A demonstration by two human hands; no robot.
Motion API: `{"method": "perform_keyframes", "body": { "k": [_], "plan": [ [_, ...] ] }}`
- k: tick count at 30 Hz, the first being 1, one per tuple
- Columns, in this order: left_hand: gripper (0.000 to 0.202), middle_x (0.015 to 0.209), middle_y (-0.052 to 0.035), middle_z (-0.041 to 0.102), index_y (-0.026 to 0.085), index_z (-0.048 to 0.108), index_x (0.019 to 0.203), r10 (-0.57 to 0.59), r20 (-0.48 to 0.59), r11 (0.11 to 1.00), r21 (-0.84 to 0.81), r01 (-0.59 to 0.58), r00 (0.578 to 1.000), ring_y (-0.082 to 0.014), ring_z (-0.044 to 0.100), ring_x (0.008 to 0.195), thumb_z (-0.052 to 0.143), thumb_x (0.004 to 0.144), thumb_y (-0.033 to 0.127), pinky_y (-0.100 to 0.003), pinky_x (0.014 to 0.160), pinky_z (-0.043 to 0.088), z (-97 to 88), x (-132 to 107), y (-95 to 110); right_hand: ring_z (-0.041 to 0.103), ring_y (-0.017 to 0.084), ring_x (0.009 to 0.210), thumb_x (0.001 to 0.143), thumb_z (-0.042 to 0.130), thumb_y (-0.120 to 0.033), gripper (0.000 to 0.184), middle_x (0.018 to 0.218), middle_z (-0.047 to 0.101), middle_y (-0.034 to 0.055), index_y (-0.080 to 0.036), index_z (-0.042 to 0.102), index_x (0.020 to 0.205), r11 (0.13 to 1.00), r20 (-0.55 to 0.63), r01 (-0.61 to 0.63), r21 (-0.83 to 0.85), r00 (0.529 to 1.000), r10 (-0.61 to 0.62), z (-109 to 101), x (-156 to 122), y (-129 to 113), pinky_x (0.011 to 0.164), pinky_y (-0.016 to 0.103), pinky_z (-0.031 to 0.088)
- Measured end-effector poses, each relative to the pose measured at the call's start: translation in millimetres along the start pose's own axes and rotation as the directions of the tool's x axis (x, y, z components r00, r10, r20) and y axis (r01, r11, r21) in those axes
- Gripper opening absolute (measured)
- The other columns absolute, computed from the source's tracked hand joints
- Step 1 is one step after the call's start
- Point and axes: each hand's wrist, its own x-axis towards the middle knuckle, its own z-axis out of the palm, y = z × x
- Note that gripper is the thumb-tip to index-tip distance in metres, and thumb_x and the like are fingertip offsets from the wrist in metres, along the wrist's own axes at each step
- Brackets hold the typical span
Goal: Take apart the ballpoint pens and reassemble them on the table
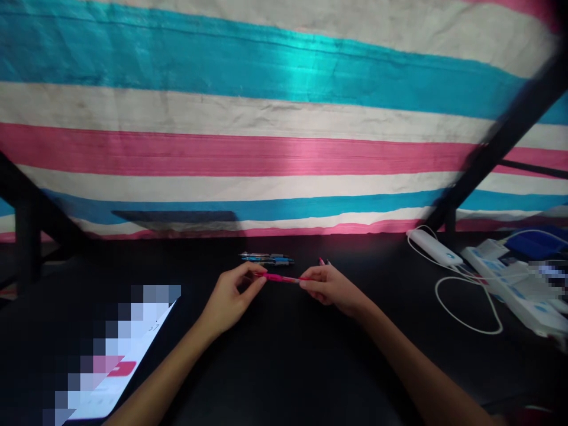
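A pink pen (280, 278) lies level between my two hands, a little above or on the black table; I cannot tell which. My left hand (236, 291) pinches its left end between thumb and fingers. At the other end, the fingertips of my right hand (327, 285) are closed on the pen. Just beyond my hands, several pens (266, 259), some blue and one clear with dark parts, lie side by side on the table. Behind my right hand show the tips of a red and a dark pen (323, 261), mostly hidden.
On the right are a white power strip (515, 290), a white adapter (435, 247), looped cables (470, 330) and a blue object (539, 241). A lit screen (119, 378) lies at the left. Striped sheeting (266, 157) hangs behind the black table (284, 367), between dark slanted bars (501, 139).
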Motion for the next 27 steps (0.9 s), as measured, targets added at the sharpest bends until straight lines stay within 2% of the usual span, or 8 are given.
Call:
{"method": "perform_keyframes", "body": {
  "k": [2,5,8,11,15,20,24,27],
  "plan": [
    [0.015,0.092,-0.0044,0.065,0.019,0.061,0.098,0.137,0.034,0.973,0.180,-0.141,0.990,-0.0179,0.060,0.084,0.053,0.088,0.028,-0.032,0.077,0.047,1.0,-2.4,1.5,0.031,0.003,0.039,0.079,0.065,-0.039,0.026,0.049,0.043,-0.0065,-0.013,0.065,0.078,0.999,0.068,-0.037,-0.030,0.997,0.039,1.6,-2.0,-1.2,0.036,0.017,0.015],
    [0.017,0.097,-0.0061,0.064,0.019,0.060,0.102,0.277,0.121,0.833,0.466,-0.300,0.953,-0.0217,0.056,0.094,0.048,0.090,0.021,-0.037,0.083,0.044,4.4,-5.2,4.4,0.024,0.002,0.038,0.081,0.061,-0.041,0.029,0.048,0.038,-0.0080,-0.012,0.065,0.082,0.996,0.144,-0.074,0.040,0.987,0.067,3.2,-3.9,-2.7,0.037,0.018,0.011],
    [0.026,0.104,-0.0085,0.062,0.017,0.058,0.109,0.304,0.153,0.648,0.690,-0.322,0.940,-0.0253,0.052,0.102,0.045,0.087,0.012,-0.040,0.086,0.041,13.1,-7.8,9.2,0.019,0.002,0.037,0.082,0.061,-0.040,0.029,0.046,0.036,-0.0089,-0.011,0.064,0.082,0.979,0.175,-0.117,0.167,0.981,0.087,5.3,-4.2,-2.7,0.036,0.019,0.009],
    [0.030,0.104,-0.0114,0.061,0.013,0.058,0.110,0.352,0.143,0.484,0.818,-0.311,0.925,-0.0283,0.050,0.103,0.049,0.082,0.010,-0.044,0.091,0.038,24.0,-10.2,14.5,0.017,0.002,0.037,0.084,0.060,-0.037,0.027,0.044,0.035,-0.0091,-0.010,0.064,0.083,0.917,0.254,-0.188,0.353,0.962,0.099,11.1,-4.6,-1.3,0.036,0.017,0.009],
    [0.010,0.075,-0.0072,0.058,0.016,0.060,0.078,0.344,0.124,0.407,0.874,-0.267,0.931,-0.0241,0.051,0.076,0.051,0.081,0.014,-0.038,0.069,0.038,28.2,-10.3,10.5,0.019,0.003,0.039,0.087,0.056,-0.032,0.024,0.046,0.033,-0.0086,-0.009,0.063,0.085,0.781,0.426,-0.369,0.504,0.893,0.147,24.1,-7.1,3.2,0.035,0.014,0.009],
    [0.027,0.057,-0.0023,0.055,0.020,0.055,0.060,0.493,0.139,0.336,0.880,-0.335,0.859,-0.0188,0.047,0.062,0.047,0.085,0.012,-0.036,0.062,0.029,19.6,-7.3,-7.0,0.025,0.002,0.039,0.085,0.057,-0.024,0.015,0.050,0.038,-0.0062,-0.009,0.061,0.084,0.707,0.554,-0.511,0.488,0.808,0.201,38.3,-8.4,11.1,0.035,0.013,0.012],
    [0.031,0.050,-0.0011,0.054,0.020,0.052,0.052,0.498,0.132,0.312,0.895,-0.319,0.857,-0.0164,0.045,0.055,0.048,0.079,0.007,-0.034,0.060,0.028,15.5,-6.3,-8.5,0.025,0.002,0.040,0.081,0.063,-0.028,0.018,0.050,0.039,-0.0059,-0.009,0.062,0.082,0.709,0.548,-0.516,0.480,0.808,0.217,44.7,-8.1,12.9,0.036,0.013,0.011],
    [0.027,0.048,-0.0014,0.054,0.020,0.051,0.050,0.466,0.148,0.309,0.897,-0.317,0.872,-0.0166,0.047,0.054,0.050,0.072,0.005,-0.034,0.059,0.029,14.9,-6.3,-7.3,0.021,0.002,0.040,0.077,0.068,-0.029,0.019,0.048,0.036,-0.0074,-0.010,0.062,0.080,0.764,0.453,-0.436,0.476,0.866,0.212,49.5,-8.5,12.6,0.038,0.016,0.009]
  ]
}}
